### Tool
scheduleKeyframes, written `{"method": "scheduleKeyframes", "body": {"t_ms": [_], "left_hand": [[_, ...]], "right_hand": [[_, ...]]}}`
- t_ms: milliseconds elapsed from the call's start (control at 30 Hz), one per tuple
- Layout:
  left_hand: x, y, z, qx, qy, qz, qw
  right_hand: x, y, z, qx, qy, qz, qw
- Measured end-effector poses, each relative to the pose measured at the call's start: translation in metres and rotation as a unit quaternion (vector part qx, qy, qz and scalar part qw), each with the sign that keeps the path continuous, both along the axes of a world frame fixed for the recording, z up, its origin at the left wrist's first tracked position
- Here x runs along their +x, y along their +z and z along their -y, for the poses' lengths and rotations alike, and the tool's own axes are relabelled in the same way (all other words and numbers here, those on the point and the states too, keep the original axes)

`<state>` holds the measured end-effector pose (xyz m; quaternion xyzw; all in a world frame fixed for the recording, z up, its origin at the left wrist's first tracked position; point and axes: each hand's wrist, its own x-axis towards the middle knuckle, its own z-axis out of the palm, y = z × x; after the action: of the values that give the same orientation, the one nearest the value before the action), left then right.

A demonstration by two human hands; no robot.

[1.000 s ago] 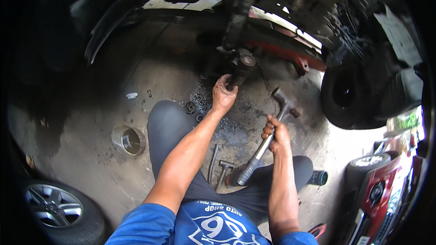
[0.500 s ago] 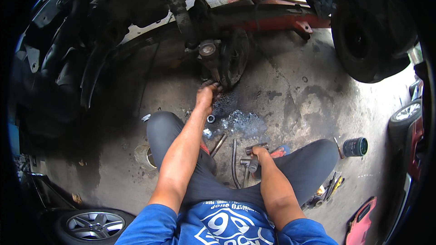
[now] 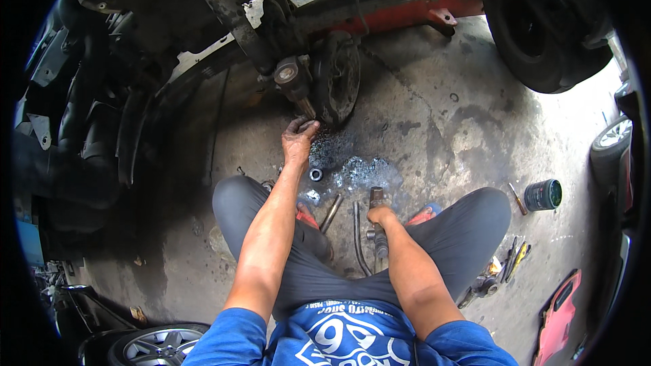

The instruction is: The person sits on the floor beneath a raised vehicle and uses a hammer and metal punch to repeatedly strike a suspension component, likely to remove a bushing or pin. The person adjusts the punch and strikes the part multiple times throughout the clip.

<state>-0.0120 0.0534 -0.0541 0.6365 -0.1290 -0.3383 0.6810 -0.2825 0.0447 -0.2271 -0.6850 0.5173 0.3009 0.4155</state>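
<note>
My left hand (image 3: pixel 297 141) reaches forward to the lower end of a metal axle spindle (image 3: pixel 304 105) that hangs from the vehicle. Its fingers are closed at the tip, around a small part I cannot make out. Beside the spindle stands a dark round brake disc (image 3: pixel 339 80). Between my knees, my right hand (image 3: pixel 382 215) grips a hammer close to its dark head (image 3: pixel 376 195), which points away from me. On the floor in front of me lie a metal ring (image 3: pixel 315 175), a short metal bar (image 3: pixel 331 213) and a curved dark pipe (image 3: pixel 359 238).
A tyre (image 3: pixel 536 41) hangs at the far right. On the right floor are a dark tub (image 3: pixel 543 195), several hand tools (image 3: pixel 513 262) and a red panel (image 3: pixel 559 315). A wheel (image 3: pixel 163 346) lies near left. Wet grease (image 3: pixel 366 173) stains the concrete.
The hammer in my right hand has swung from lying crosswise to pointing forward, its head lifted away from the tools. My left hand stays at the spindle's end. The whole view has shifted slightly.
</note>
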Motion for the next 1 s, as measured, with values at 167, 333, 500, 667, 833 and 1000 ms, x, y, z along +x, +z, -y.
{"method": "scheduleKeyframes", "body": {"t_ms": [167,333,500,667,833,1000], "left_hand": [[0.000,0.004,0.006,-0.018,-0.018,-0.060,0.998],[-0.005,0.003,0.013,-0.067,0.014,-0.185,0.980],[-0.010,-0.004,0.015,-0.064,0.011,-0.180,0.982],[-0.011,-0.002,0.009,-0.068,0.005,-0.199,0.978],[-0.012,-0.001,0.010,-0.084,0.000,-0.201,0.976],[-0.009,-0.026,0.009,0.004,0.003,-0.181,0.983]], "right_hand": [[-0.003,-0.014,0.003,0.028,-0.002,-0.006,1.000],[-0.004,-0.037,0.003,-0.065,0.069,0.007,0.996],[-0.005,-0.051,0.005,0.005,0.050,-0.005,0.999],[-0.008,-0.053,0.002,-0.037,0.000,0.001,0.999],[-0.009,-0.062,0.001,-0.060,0.050,0.012,0.997],[-0.009,-0.074,0.001,-0.055,0.023,0.008,0.998]]}}
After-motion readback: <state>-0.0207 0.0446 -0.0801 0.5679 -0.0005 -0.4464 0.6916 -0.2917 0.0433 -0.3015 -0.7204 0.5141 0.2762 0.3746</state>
